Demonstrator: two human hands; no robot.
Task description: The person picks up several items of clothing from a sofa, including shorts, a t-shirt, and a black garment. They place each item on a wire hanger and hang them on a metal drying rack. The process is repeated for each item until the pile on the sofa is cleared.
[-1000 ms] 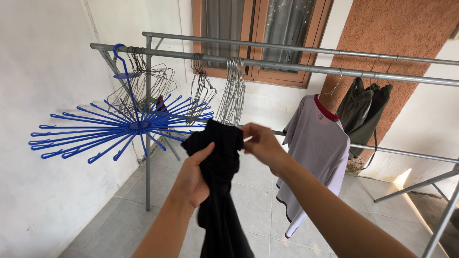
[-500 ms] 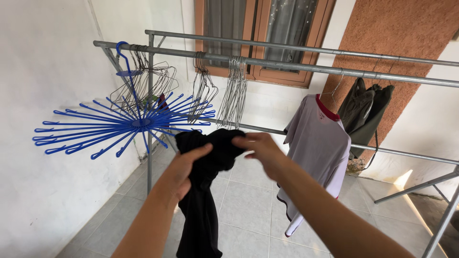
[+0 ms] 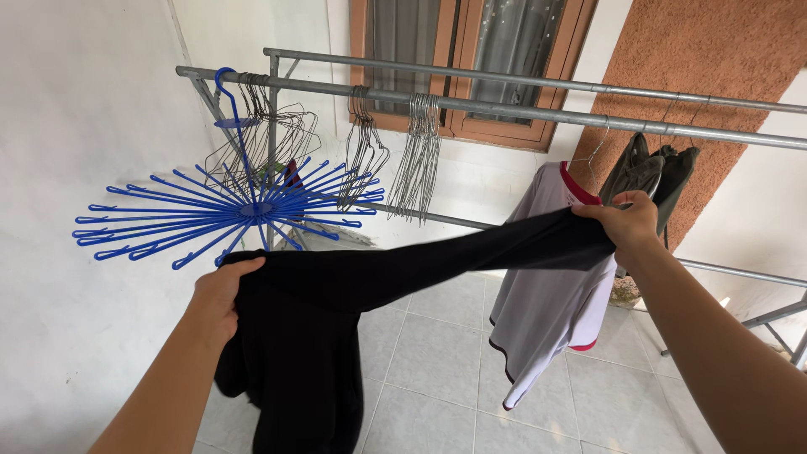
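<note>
So I've got the garment (image 3: 403,273) stretched between my left hand (image 3: 220,294) and right hand (image 3: 626,225), left end lower. Behind it runs the drying rack (image 3: 521,109), with the round peg hanger (image 3: 227,214) hooked at its left end, wire hangers (image 3: 416,155) bunched right of that, and a hung t-shirt (image 3: 546,311) behind my right hand (more clothes (image 3: 651,176) further right).
</note>
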